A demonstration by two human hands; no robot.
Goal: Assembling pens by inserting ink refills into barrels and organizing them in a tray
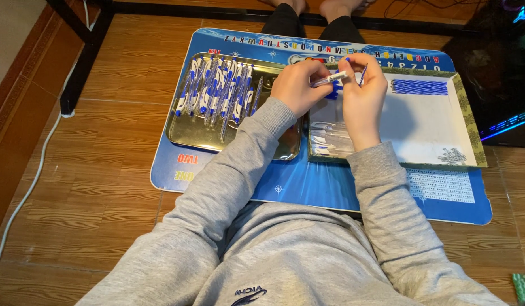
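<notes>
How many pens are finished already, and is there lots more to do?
A row of put-together blue and white pens lies in the metal tray. The left hand and right hand hold one pen barrel together. Blue refills and small springs wait on the white tray.
</notes>
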